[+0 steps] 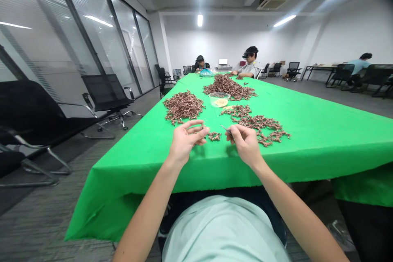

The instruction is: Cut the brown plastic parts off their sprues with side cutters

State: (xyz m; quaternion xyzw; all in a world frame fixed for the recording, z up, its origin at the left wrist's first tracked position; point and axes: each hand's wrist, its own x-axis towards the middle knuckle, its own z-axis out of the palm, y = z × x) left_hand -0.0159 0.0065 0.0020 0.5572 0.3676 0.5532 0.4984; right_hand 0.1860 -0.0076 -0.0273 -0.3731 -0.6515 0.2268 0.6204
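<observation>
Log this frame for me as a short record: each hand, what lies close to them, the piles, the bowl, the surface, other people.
Left hand: raised, fingers curled; fingertip contents unclear
Right hand: grip closed on a slim tool, tip pointing left
Between hands: small cluster of brown pieces
Piles: left pile; larger far pile; loose spread at right
Bowl: clear bowl holding pale bits
Surface: green cloth
Other people: two at the table's far part, one farther right
</observation>
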